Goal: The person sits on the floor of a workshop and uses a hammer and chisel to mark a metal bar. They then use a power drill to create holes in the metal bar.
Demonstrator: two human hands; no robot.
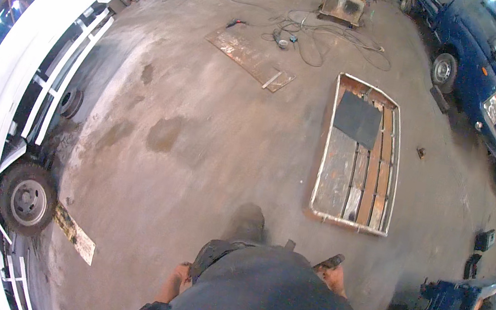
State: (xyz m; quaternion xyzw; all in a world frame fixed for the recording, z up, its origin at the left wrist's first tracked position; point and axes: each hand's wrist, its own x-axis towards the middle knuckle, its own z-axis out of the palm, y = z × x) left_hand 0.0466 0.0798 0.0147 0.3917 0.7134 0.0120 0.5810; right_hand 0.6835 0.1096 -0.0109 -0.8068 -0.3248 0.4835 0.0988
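Note:
My right hand is closed around a dark, short bar-like object, whose kind I cannot make out. It is to the right of my body, at the lower middle of the head view. On the other side, my left hand has its fingers curled against a black, bulky thing at my front; whether it is clothing or a held item cannot be told. My dark jacket hides parts of both hands. One foot in a dark shoe shows ahead on the concrete floor.
A shallow metal frame with slats and a dark sheet lies ahead to the right. Farther off are a rusty plate, tangled cables and a boxy machine. A white truck body lines the left, a blue truck the right.

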